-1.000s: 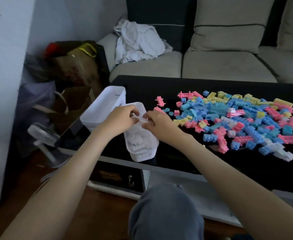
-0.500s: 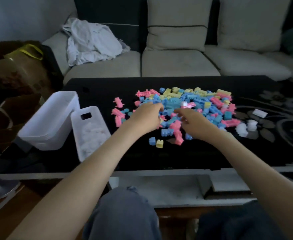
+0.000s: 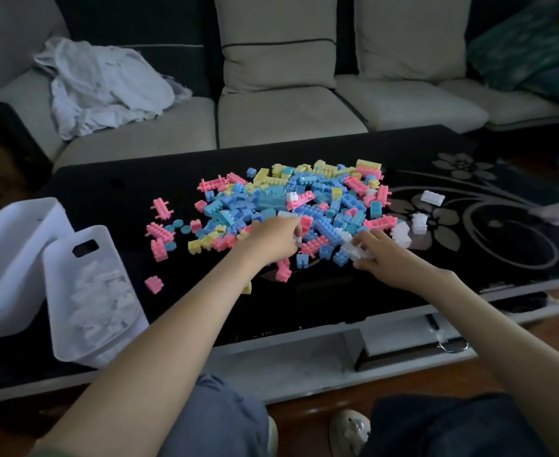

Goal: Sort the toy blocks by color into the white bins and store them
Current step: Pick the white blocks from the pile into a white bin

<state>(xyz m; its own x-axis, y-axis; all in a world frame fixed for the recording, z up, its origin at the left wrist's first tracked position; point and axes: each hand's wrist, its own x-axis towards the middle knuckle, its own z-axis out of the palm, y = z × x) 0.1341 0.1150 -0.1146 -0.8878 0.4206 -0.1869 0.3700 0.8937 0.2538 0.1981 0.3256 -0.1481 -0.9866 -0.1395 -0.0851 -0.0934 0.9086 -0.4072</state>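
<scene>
Table (image 3: 106,192): black glass top that carries everything. The bins stand at its left end and the blocks lie in the middle.
Block pile (image 3: 304,206): pink, blue and yellow pieces mixed together, with a few white ones at its near right edge. Both hands are working in it.
Far bin (image 3: 17,245): white; its contents cannot be seen.
Near bin (image 3: 73,240): white, touching the far bin, and already holding white blocks. White pieces look like the colour being gathered now.
Right hand (image 3: 383,258): apart from the left, with its fingers curled round a cluster of white blocks (image 3: 354,252) at the pile's edge. It would do well to close firmly before lifting, since loose pieces may spill.
Left hand (image 3: 273,237): lies knuckles-up on the pile and seems to pinch a small white block (image 3: 297,240). Lifting straight up should keep it from dragging coloured neighbours along.
Stray white blocks (image 3: 431,196): lie well right of the pile on the flower pattern. The right hand would best sweep them in, then both handfuls can go over the near bin together.
</scene>
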